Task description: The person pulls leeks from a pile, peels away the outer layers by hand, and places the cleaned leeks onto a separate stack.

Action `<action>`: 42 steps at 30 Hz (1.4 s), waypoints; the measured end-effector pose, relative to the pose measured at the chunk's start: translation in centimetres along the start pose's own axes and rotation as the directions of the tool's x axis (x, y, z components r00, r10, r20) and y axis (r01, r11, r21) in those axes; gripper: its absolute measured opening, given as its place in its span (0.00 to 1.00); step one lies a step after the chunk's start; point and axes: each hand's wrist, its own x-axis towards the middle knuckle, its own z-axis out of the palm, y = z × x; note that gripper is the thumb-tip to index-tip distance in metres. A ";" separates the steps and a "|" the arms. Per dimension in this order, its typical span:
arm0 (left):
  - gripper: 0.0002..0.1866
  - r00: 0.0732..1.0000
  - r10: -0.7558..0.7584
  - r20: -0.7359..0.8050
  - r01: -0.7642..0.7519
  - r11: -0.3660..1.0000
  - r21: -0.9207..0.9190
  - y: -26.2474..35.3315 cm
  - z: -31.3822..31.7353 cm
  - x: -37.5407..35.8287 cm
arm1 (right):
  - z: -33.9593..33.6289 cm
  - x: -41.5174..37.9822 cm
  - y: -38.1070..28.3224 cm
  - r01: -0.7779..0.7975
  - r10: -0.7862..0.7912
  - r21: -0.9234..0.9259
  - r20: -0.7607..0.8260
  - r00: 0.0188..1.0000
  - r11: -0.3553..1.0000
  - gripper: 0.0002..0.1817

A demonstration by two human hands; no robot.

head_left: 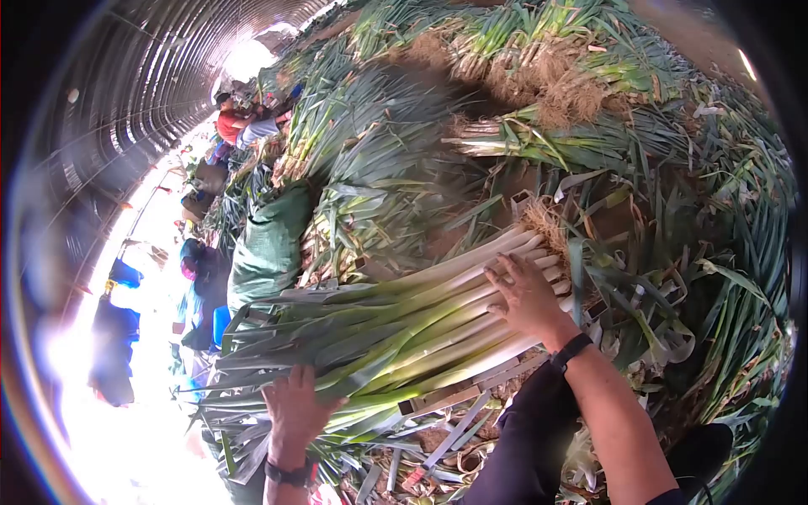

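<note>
A wide bundle of leeks point(421, 313) lies across in front of me, white stalks and roots at the right, green leaves fanning out to the left. My right hand point(528, 296) rests on the white stalks near the root end, fingers spread. At the leafy end, my left hand point(296, 406) lies against the near leaves with its fingers stretched out and thumb apart. Beneath the bundle shows a wooden frame point(459, 394). A flat strap point(454, 433) with a red end hangs down from the frame's near side.
Heaps of leeks point(362, 126) cover the ground ahead, and loose leaves point(724, 311) pile up at the right. A stuffed green sack point(271, 244) stands beyond the leaf tips. Farther off, a person in red point(231, 124) sits near the curved tunnel wall point(139, 93).
</note>
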 end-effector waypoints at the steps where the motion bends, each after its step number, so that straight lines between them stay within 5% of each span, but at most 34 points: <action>1: 0.47 1.000 -0.010 0.005 0.010 1.000 0.001 0.0 0.6 -0.4 | 0.0 0.1 -0.1 0.009 -0.009 0.006 0.002 1.000 1.000 0.38; 3: 0.46 0.991 -0.015 -0.131 0.001 0.995 -0.100 0.2 3.2 -0.2 | 0.1 0.0 0.0 0.008 -0.008 0.012 -0.018 1.000 1.000 0.38; 7: 0.46 0.999 -0.008 -0.046 -0.006 0.955 -0.297 -1.1 5.4 1.4 | 0.2 0.0 0.2 0.026 -0.025 0.035 -0.032 0.999 0.999 0.37; 11: 0.45 0.996 0.030 0.080 -0.002 0.947 -0.321 -2.0 4.2 1.9 | 0.1 -0.1 0.8 0.070 -0.069 0.017 -0.048 0.996 0.997 0.36; 16: 0.44 0.995 0.099 0.014 -0.096 0.984 -0.147 -2.6 5.8 1.8 | -3.6 -1.1 1.9 0.069 -0.047 0.260 -0.090 0.995 0.963 0.30; 17: 0.44 0.971 0.195 -0.138 -0.224 0.942 -0.250 -3.6 7.6 2.1 | -6.1 -2.0 2.3 0.126 -0.085 0.303 -0.145 0.986 0.945 0.27; 18: 0.45 0.987 0.149 0.065 -0.126 0.953 -0.274 -3.4 6.2 2.3 | -7.6 -2.9 3.1 0.175 -0.148 0.216 -0.136 0.980 0.961 0.25; 19: 0.46 0.968 0.234 -0.089 -0.250 0.911 -0.328 -4.2 7.4 2.8 | -9.0 -3.9 4.3 0.218 -0.205 0.129 -0.108 0.973 0.967 0.23; 20: 0.47 0.965 0.209 -0.160 -0.247 0.928 -0.279 -4.6 8.3 2.9 | -11.5 -5.1 4.8 0.124 -0.065 0.355 -0.175 0.982 0.926 0.24; 21: 0.35 0.896 0.273 -0.352 -0.367 0.899 -0.237 -5.7 9.6 3.7 | -19.0 -6.7 3.6 -0.062 0.029 0.236 0.140 0.990 0.970 0.24; 22: 0.30 0.698 0.477 -0.535 -0.413 0.877 0.243 -5.8 8.9 3.9 | -23.6 -9.3 3.9 -0.078 0.050 0.194 0.142 0.989 0.978 0.24; 23: 0.26 0.447 0.678 -0.583 -0.241 0.719 0.652 -5.8 7.8 4.1 | -26.8 -11.4 4.3 -0.075 0.052 0.160 0.142 0.988 0.984 0.24; 24: 0.26 0.406 0.692 -0.596 -0.260 0.713 0.651 -4.5 6.2 4.1 | -29.7 -14.0 5.0 -0.153 0.132 0.136 0.154 0.979 0.979 0.24; 26: 0.22 0.726 0.435 -0.533 -0.142 0.853 0.503 -0.5 1.7 2.3 | -36.4 -19.6 5.2 -0.303 0.287 0.065 0.184 0.940 0.951 0.25; 27: 0.22 0.712 0.444 -0.545 -0.152 0.854 0.498 1.8 -0.8 1.7 | -39.5 -22.3 4.9 -0.377 0.367 0.013 0.201 0.908 0.926 0.26; 29: 0.19 0.542 0.539 -0.645 -0.509 0.821 0.259 7.7 -8.4 0.0 | -42.8 -28.1 5.1 -0.349 0.369 -0.256 0.031 0.929 0.901 0.26; 31: 0.31 0.873 0.404 -0.273 -0.483 0.788 -0.381 15.3 -16.6 -4.5 | -46.7 -32.3 2.9 -0.520 0.574 -0.343 0.074 0.815 0.782 0.26; 33: 0.33 0.700 0.602 -0.384 -0.714 0.603 -0.357 20.3 -19.3 -5.4 | -48.5 -34.9 1.4 -0.586 0.631 -0.298 0.079 0.771 0.753 0.26; 35: 0.28 0.417 0.713 -0.564 -0.900 0.411 -0.146 26.0 -22.2 -8.3 | -48.8 -36.9 0.4 -0.681 0.727 -0.265 0.146 0.671 0.682 0.26; 39: 0.26 0.045 0.841 -0.539 -0.998 0.060 0.011 35.7 -25.2 -13.4 | -44.0 -41.2 3.2 -0.862 0.852 -0.066 0.209 0.480 0.502 0.29; 41: 0.26 -0.038 0.873 -0.487 -0.998 -0.057 -0.025 39.6 -25.0 -15.2 | -37.2 -46.0 8.2 -0.820 0.821 0.061 0.017 0.571 0.569 0.26; 42: 0.26 -0.111 0.891 -0.439 -0.984 -0.161 -0.077 41.4 -24.7 -15.9 | -33.6 -47.8 10.7 -0.873 0.873 0.007 0.036 0.487 0.487 0.24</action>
